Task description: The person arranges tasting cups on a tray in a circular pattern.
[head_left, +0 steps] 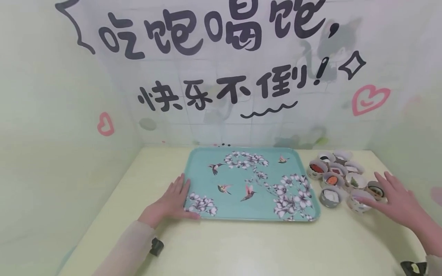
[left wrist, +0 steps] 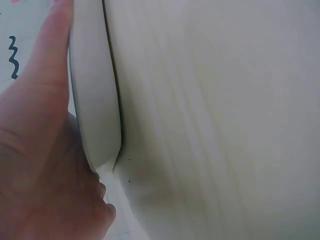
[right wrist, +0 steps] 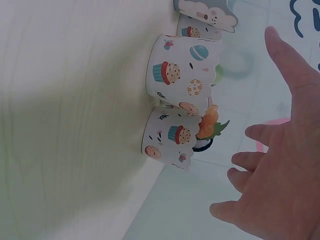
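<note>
A turquoise tray [head_left: 238,188] printed with white blossoms and small birds lies on the table. My left hand [head_left: 174,199] rests at its near left corner, fingers along the left rim and thumb along the front rim. In the left wrist view the thumb [left wrist: 47,65] lies against the pale tray side [left wrist: 95,95]. To the tray's right stands a cluster of small paper baking cups with items inside. My right hand [head_left: 400,199] hovers with spread fingers beside the nearest patterned cup [head_left: 360,201]. The right wrist view shows that cupcake-print cup [right wrist: 175,70] apart from the fingers.
Beside the patterned cup stands a grey cup [head_left: 330,197] with a white item. Another cup [head_left: 355,181] holds a small green tree shape, and one [head_left: 317,168] something red. A white curtain [head_left: 214,130] with black lettering hangs behind the table [head_left: 241,249].
</note>
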Available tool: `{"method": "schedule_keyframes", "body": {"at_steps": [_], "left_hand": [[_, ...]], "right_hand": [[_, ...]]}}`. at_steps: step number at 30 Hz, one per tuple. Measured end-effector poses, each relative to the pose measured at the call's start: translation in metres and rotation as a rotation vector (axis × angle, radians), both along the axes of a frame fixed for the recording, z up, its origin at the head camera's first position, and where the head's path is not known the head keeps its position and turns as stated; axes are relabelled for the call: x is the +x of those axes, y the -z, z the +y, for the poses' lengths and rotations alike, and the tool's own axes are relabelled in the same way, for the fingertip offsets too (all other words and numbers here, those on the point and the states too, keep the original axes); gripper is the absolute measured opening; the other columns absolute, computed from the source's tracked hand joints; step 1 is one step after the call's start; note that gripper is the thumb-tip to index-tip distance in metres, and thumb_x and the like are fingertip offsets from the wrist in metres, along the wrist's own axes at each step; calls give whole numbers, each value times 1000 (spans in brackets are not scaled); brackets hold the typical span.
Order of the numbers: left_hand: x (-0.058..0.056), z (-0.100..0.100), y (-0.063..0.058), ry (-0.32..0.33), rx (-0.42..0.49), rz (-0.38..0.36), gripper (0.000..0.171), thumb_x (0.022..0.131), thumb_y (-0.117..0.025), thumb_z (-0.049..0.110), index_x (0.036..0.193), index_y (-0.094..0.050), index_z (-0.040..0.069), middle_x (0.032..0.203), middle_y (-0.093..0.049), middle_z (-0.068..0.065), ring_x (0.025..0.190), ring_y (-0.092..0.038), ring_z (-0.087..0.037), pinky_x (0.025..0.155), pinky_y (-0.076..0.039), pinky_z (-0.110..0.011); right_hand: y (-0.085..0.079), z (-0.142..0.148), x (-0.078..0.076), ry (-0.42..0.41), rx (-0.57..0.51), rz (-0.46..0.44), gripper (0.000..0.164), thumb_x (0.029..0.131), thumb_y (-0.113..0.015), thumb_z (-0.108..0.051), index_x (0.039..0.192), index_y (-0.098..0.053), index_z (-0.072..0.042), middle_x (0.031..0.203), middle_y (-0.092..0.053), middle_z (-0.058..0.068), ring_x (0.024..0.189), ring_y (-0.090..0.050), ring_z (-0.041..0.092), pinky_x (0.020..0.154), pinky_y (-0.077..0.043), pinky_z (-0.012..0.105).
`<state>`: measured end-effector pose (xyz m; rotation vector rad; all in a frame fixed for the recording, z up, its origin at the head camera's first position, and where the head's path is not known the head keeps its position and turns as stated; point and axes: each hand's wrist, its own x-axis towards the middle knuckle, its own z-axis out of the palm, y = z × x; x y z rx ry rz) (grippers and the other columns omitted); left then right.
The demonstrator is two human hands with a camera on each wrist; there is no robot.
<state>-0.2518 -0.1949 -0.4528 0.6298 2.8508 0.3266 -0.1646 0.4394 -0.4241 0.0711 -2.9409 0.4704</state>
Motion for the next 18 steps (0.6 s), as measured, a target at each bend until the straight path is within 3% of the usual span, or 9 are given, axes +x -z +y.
{"method": "schedule_keyframes", "body": {"at_steps": [6,14,18], "left_hand": [[-2,-4,4,5,13,18,135,69,-76,72,156,-11,-8,163,4,-34,152,-2,-51,123,-14,-63],[-1,-4,4,17,24,15,132,70,-76,70,157,-12,-6,162,4,-35,151,-3,-52,123,-15,-62],[-1,-3,3,25,30,8,132,71,-77,69,157,-11,-6,162,5,-35,151,-2,-52,123,-15,-62]], "right_hand": [[1,6,-7,-9,-56,-8,101,92,-66,-45,152,-12,15,153,-5,48,139,-8,67,93,-18,86],[7,15,-1,-4,-160,-17,100,93,-67,-39,151,-8,18,148,-7,52,138,-5,69,105,-11,82],[10,22,2,23,-212,-43,96,97,-62,-37,151,-4,18,149,-7,51,136,-6,70,105,-11,82]]}}
